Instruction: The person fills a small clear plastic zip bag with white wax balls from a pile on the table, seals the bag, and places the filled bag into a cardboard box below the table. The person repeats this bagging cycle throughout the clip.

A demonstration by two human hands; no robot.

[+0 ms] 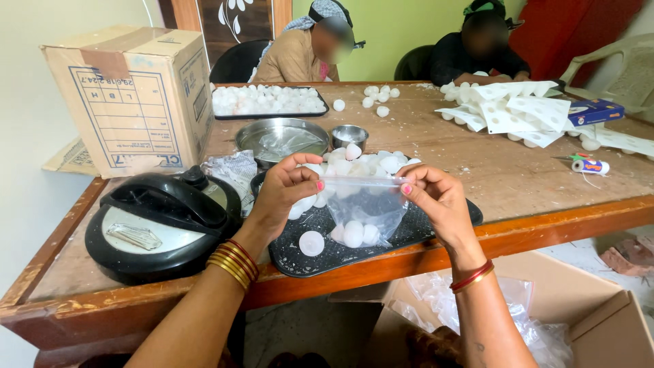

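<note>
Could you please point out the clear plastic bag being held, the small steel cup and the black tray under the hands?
clear plastic bag (364, 211): head view, its middle panel.
small steel cup (349, 135): head view, its front wall.
black tray (327, 253): head view, bare front part.

Bright, even daylight, soft shadows, sharp centre, and wide-lens bending at the edges.

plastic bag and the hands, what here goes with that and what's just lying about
In use:
left hand
right hand
clear plastic bag
white balls
black tray

Lying about:
cardboard box
black round appliance
steel bowl
tape roll
</note>
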